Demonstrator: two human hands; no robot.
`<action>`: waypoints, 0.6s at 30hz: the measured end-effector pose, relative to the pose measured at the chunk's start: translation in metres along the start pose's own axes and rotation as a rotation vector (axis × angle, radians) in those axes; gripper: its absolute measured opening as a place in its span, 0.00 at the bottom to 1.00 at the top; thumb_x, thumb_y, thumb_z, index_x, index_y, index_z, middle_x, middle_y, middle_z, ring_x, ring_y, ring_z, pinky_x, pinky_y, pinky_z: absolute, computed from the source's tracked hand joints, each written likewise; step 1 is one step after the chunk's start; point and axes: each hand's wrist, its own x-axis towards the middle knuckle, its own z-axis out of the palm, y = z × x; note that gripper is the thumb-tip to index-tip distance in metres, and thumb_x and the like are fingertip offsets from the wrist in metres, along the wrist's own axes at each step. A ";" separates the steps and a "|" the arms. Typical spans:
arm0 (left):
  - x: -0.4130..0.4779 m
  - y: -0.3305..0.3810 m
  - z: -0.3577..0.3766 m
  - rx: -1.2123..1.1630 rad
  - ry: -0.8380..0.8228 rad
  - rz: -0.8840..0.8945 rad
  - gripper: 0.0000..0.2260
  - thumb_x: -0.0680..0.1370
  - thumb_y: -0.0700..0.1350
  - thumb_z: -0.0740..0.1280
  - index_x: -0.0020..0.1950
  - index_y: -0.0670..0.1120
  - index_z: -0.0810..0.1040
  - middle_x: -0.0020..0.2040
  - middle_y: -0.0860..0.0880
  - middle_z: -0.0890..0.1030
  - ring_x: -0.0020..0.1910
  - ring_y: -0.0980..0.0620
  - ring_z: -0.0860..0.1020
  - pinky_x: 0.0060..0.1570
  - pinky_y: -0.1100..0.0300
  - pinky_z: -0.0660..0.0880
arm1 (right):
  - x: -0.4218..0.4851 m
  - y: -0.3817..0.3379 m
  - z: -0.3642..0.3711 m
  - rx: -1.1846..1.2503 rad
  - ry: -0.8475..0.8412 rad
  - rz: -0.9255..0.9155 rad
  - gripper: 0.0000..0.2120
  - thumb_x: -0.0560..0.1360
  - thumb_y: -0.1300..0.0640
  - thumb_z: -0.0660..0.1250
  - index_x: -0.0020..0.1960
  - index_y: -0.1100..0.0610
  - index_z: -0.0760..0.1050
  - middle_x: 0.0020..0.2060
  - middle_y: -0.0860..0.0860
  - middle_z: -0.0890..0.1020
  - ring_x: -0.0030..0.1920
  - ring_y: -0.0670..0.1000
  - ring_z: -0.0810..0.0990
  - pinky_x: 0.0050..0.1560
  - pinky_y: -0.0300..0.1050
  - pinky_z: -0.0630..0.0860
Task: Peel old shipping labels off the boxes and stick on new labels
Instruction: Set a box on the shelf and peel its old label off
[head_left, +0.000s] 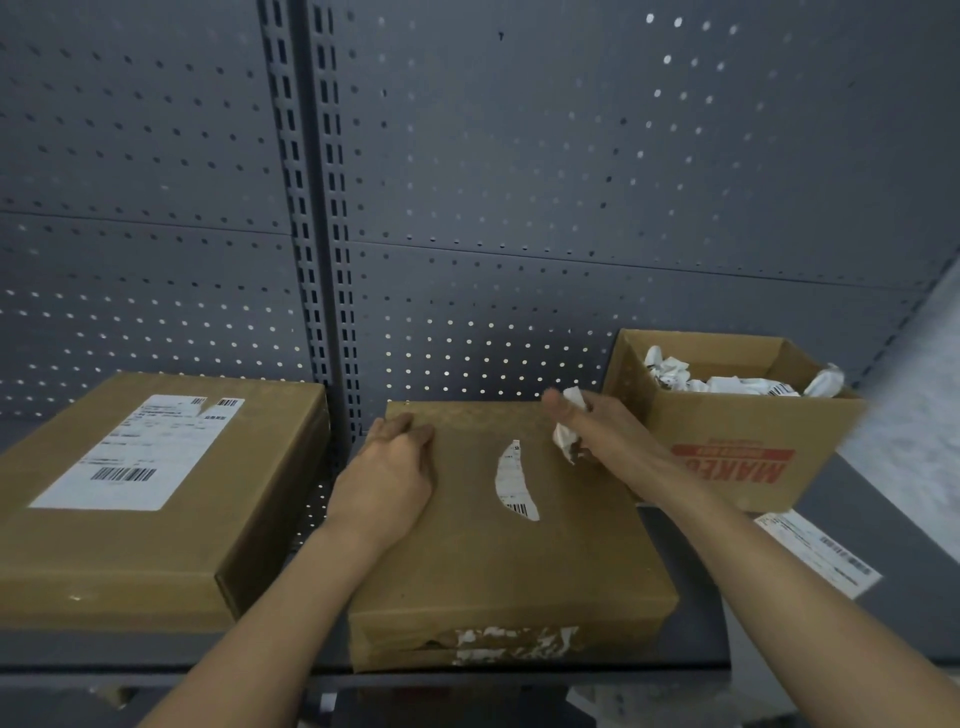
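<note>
A flat brown box (493, 566) lies in the middle of the shelf. A curved white remnant of its old label (511, 480) still sticks to the top. My left hand (389, 467) rests flat on the box's far left corner. My right hand (587, 421) hovers over the box's far right corner and grips a crumpled piece of peeled label (566, 439). A second flat brown box (130, 519) sits on the left, carrying a whole white shipping label (140, 452) with barcodes.
An open carton (737, 441) with red print stands at the right, holding several crumpled label scraps (727, 382). A loose white label sheet (818, 551) lies on the shelf (691, 597) in front of it. Grey pegboard (519, 182) backs the shelf.
</note>
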 end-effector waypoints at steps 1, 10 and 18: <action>0.000 0.000 0.000 0.000 -0.009 -0.004 0.20 0.83 0.40 0.55 0.74 0.50 0.70 0.78 0.48 0.62 0.78 0.45 0.59 0.72 0.44 0.64 | 0.000 0.000 0.001 -0.004 0.019 -0.001 0.34 0.67 0.26 0.56 0.37 0.59 0.72 0.31 0.53 0.78 0.31 0.44 0.76 0.45 0.40 0.71; 0.005 0.010 0.001 -0.059 -0.017 -0.075 0.19 0.78 0.40 0.57 0.68 0.47 0.73 0.70 0.49 0.70 0.71 0.44 0.65 0.67 0.43 0.68 | 0.011 0.024 -0.001 -0.235 0.154 -0.125 0.08 0.80 0.49 0.65 0.50 0.54 0.75 0.45 0.49 0.82 0.47 0.49 0.80 0.45 0.45 0.76; 0.002 0.014 0.012 0.053 0.059 -0.082 0.16 0.81 0.48 0.56 0.67 0.46 0.70 0.69 0.48 0.70 0.68 0.42 0.68 0.58 0.43 0.74 | 0.014 0.021 0.012 -0.401 0.137 -0.190 0.16 0.72 0.45 0.74 0.57 0.51 0.80 0.45 0.43 0.78 0.47 0.42 0.75 0.41 0.25 0.67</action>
